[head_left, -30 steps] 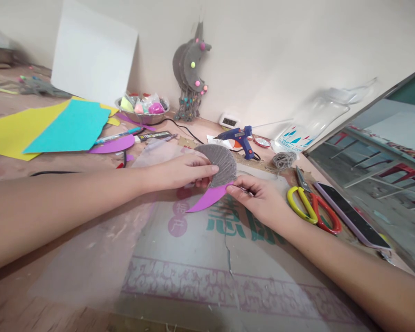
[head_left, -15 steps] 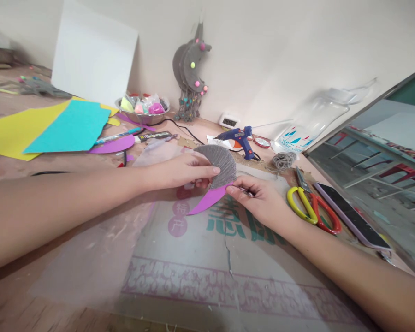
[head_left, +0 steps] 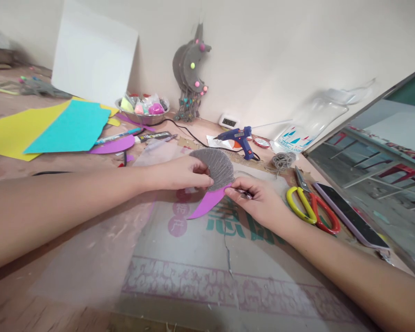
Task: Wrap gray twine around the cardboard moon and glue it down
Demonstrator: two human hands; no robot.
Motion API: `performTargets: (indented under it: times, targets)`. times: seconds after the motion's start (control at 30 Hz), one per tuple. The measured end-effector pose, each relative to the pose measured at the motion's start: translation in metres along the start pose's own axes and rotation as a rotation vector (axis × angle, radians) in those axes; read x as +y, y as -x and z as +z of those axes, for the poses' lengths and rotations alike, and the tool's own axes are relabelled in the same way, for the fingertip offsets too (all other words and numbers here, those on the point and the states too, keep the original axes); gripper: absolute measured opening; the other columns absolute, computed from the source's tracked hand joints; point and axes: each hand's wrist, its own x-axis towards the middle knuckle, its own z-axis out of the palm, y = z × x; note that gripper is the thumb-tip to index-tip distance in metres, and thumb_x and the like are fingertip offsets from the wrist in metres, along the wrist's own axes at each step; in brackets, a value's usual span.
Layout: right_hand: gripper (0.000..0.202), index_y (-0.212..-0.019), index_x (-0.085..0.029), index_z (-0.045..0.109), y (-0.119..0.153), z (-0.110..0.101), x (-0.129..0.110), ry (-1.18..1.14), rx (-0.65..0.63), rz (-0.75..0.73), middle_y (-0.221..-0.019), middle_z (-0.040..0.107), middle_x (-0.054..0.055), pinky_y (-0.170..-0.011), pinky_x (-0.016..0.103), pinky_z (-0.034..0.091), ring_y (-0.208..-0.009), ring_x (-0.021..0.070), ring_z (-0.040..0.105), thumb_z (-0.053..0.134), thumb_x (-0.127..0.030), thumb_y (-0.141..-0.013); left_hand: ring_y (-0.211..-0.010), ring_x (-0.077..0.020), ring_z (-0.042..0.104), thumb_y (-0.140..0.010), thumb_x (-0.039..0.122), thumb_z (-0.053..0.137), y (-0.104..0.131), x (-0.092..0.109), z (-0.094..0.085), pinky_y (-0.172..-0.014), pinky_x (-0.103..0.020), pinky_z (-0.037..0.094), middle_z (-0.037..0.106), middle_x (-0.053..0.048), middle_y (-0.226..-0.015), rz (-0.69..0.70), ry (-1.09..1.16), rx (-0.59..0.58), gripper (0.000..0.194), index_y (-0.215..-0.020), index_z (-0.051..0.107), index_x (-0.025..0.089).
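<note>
Between my hands is a crescent [head_left: 218,163] cut from purple foam sheet. Grey yarn is wound side by side over its upper part, while the lower tip stays bare purple [head_left: 209,201]. My left hand [head_left: 190,173] grips the crescent from its inner side, thumb bent in and fingers partly hidden behind it. At the outer edge, where grey meets purple, my right hand [head_left: 254,197] pinches with thumb and forefinger. Its other fingers curl around a small bundle, probably yarn, mostly hidden. Both hands are above a printed plastic sheet [head_left: 180,249].
Behind the hands lie a blue glue gun [head_left: 240,138] and a ball of grey yarn [head_left: 283,160]. Scissors [head_left: 311,207] and a phone [head_left: 351,214] are at the right. Foam sheets [head_left: 69,127] and a metal bowl [head_left: 143,115] stand at left. A decorated moon [head_left: 192,69] hangs behind.
The crescent has shifted slightly left and its tip a little down. My left thumb has drawn back and bent over the wound yarn. My right hand has moved very little.
</note>
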Motion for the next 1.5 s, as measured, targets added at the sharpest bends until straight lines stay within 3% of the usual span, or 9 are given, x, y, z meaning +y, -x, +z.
performTargets:
  times: [0.37, 0.77, 1.0, 1.2, 1.5]
  targets:
    - [0.019, -0.066, -0.017, 0.056, -0.0005, -0.0001, 0.0013, 0.022, 0.007, -0.007, -0.057, 0.046, -0.003, -0.045, 0.021, 0.028, -0.049, 0.0076, 0.037, 0.054, -0.033, -0.076, -0.051, -0.0098, 0.048, -0.071, 0.031, 0.047, -0.0007, 0.0025, -0.0019, -0.047, -0.022, 0.034, 0.052, 0.001, -0.056, 0.027, -0.112, 0.016, 0.020, -0.059, 0.052, 0.015]
    - [0.020, -0.067, -0.018, 0.056, 0.0011, 0.0003, 0.0030, 0.038, -0.006, -0.016, -0.057, 0.047, -0.002, -0.045, 0.021, 0.029, -0.049, 0.0078, 0.038, 0.053, -0.035, -0.077, -0.041, -0.0094, 0.046, -0.068, 0.023, 0.045, 0.0001, 0.0017, 0.0006, -0.042, -0.022, 0.033, 0.051, 0.003, -0.048, -0.032, -0.019, -0.014, 0.012, -0.062, 0.053, 0.016]
    - [0.020, -0.067, -0.017, 0.057, 0.0013, 0.0006, 0.0044, 0.021, -0.002, -0.006, -0.059, 0.049, -0.002, -0.046, 0.021, 0.030, -0.050, 0.0081, 0.040, 0.053, -0.034, -0.078, -0.054, -0.0105, 0.051, -0.070, 0.027, 0.048, -0.0024, 0.0003, -0.0032, -0.051, -0.022, 0.037, 0.055, 0.000, -0.058, 0.092, -0.106, 0.015, 0.019, -0.059, 0.057, 0.014]
    - [0.013, -0.066, -0.018, 0.055, 0.0011, 0.0000, 0.0024, 0.011, -0.011, -0.025, -0.058, 0.048, -0.003, -0.045, 0.021, 0.028, -0.048, 0.0072, 0.037, 0.054, -0.026, -0.076, -0.053, -0.0097, 0.049, -0.073, 0.043, 0.050, 0.0010, 0.0007, -0.0025, -0.053, -0.023, 0.035, 0.056, 0.001, -0.059, 0.033, -0.147, 0.031, 0.030, -0.065, 0.057, 0.015]
    - [0.014, -0.065, -0.017, 0.055, 0.0014, 0.0003, 0.0002, 0.007, -0.009, -0.005, -0.057, 0.048, -0.003, -0.045, 0.021, 0.028, -0.048, 0.0074, 0.038, 0.054, -0.026, -0.076, -0.052, -0.0105, 0.050, -0.070, 0.035, 0.049, -0.0013, -0.0004, -0.0058, -0.050, -0.022, 0.034, 0.054, 0.002, -0.054, -0.016, -0.151, -0.038, 0.021, -0.064, 0.054, 0.015]
